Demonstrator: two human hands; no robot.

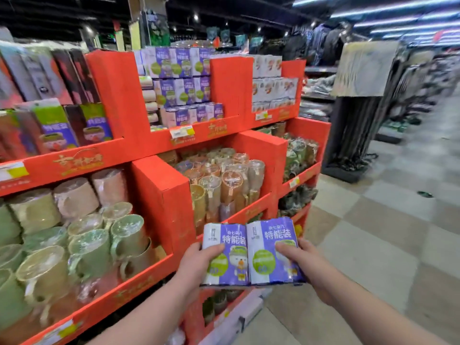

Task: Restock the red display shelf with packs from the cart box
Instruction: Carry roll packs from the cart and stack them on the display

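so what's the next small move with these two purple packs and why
Probably lift both purple-and-white plastic-wrapped packs up and forward to the upper middle bay of the red cardboard display shelf. The left hand and right hand each hold one, side by side, well below the matching packs stacked there.

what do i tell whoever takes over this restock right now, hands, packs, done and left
Left hand: grips one purple-and-white plastic-wrapped pack, thumb on top.
Right hand: grips a second matching pack beside the first.
Both are held low in front of the red cardboard display shelf, not yet on it.
Done: the upper middle bay holds stacked matching packs; its front row sits lower than the rows behind.
Left: set these two there, probably on that front row. The cart box is out of view.
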